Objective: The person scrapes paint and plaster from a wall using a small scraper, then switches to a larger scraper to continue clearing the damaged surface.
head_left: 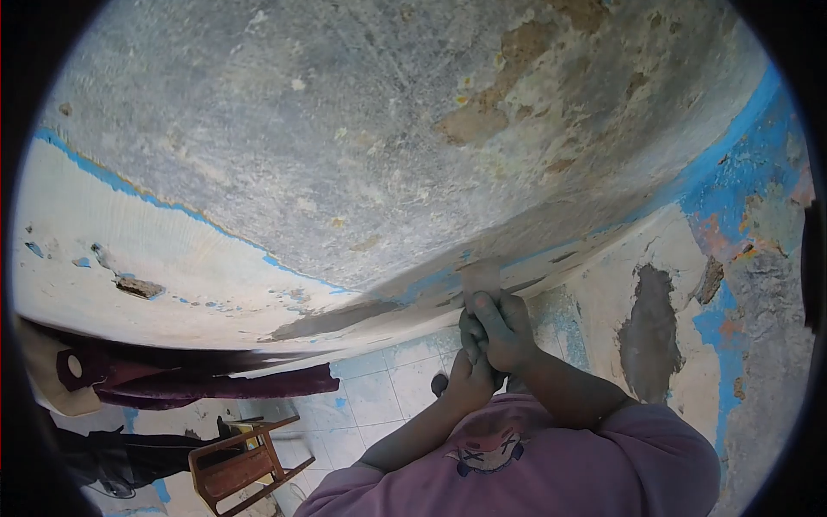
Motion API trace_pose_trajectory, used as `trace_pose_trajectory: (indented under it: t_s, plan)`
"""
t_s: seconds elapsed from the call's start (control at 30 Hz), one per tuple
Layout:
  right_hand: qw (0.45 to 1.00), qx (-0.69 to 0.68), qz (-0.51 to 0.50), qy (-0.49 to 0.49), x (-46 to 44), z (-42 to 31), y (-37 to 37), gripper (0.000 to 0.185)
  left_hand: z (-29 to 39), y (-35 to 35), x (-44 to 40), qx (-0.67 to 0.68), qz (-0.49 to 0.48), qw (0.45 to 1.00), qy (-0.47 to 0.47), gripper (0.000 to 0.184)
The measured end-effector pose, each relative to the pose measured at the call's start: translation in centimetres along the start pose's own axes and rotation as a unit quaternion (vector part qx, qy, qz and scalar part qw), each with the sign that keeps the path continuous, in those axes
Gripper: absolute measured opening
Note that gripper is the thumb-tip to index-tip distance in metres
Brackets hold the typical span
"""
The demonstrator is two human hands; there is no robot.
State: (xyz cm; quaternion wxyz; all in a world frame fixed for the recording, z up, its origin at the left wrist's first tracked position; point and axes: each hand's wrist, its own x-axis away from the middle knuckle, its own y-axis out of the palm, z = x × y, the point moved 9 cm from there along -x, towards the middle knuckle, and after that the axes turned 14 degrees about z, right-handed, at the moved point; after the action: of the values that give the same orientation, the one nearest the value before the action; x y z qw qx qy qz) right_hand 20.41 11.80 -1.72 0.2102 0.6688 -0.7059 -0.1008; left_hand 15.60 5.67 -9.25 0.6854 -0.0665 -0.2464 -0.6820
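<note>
A flat, pale scraper blade (481, 279) lies against the lower part of a peeling wall (345, 155). My right hand (506, 332) is closed around the scraper just below its blade, the thumb along it. Just under that, my left hand (472, 375) is closed too, wrapped on the lower end of the same tool. The handle is hidden by my fingers. Blue paint remnants (431, 280) and bare grey patches surround the blade. A small dark rounded thing (439, 383) shows beside my left hand; what it is I cannot tell.
A brown wooden stool (241, 470) lies at lower left on the tiled floor (370, 401). Maroon cloth (250, 388) and black fabric (129, 457) are on the left. The side wall (603, 267) at right has a grey patch and flaking blue paint.
</note>
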Motion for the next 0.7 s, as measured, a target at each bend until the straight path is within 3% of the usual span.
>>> trace_pose_trajectory:
  t_s: [0.03,0.17,0.23,0.37,0.43,0.47,0.53,0.6,0.67,0.7]
  plan:
    - [1.000,-0.004,0.004,0.012,0.2,0.6,-0.3,0.033,-0.2,-0.1,-0.1,-0.058,-0.011,0.998,0.019,0.030]
    - [0.998,-0.034,0.012,0.043,-0.1,0.7,0.2,0.034,0.1,-0.7,-0.1,-0.063,0.001,0.998,0.015,0.027]
    - [0.998,-0.036,0.012,0.043,-0.1,0.7,0.3,0.034,0.0,0.0,0.2,-0.007,-0.060,0.998,-0.014,0.025]
    - [0.999,-0.035,-0.009,0.008,1.0,0.7,0.4,0.034,-0.1,-0.4,0.2,-0.002,-0.049,0.999,0.024,0.025]
    - [0.999,-0.035,0.003,0.000,0.4,0.6,0.5,0.033,2.5,-0.4,0.7,-0.114,-0.003,0.972,0.204,0.027]
    - [0.999,-0.037,0.016,0.001,0.2,0.7,0.4,0.032,2.9,-0.7,0.4,-0.114,-0.004,0.972,0.204,0.027]
    - [0.999,-0.042,0.009,-0.022,-0.2,-1.6,1.5,0.031,3.8,-0.2,-0.2,-0.023,-0.038,0.999,0.020,0.026]
    - [0.997,-0.047,-0.004,-0.057,-0.1,-3.0,2.2,0.031,5.0,0.5,0.3,-0.022,-0.072,0.995,0.065,0.025]
    - [0.999,-0.027,0.024,-0.014,0.6,-1.4,1.2,0.031,3.1,-0.1,0.6,-0.029,-0.001,0.999,0.019,0.057]
    - [0.999,-0.028,0.024,-0.021,0.9,-1.4,1.1,0.031,2.7,0.0,0.8,-0.031,-0.005,0.999,0.024,0.057]
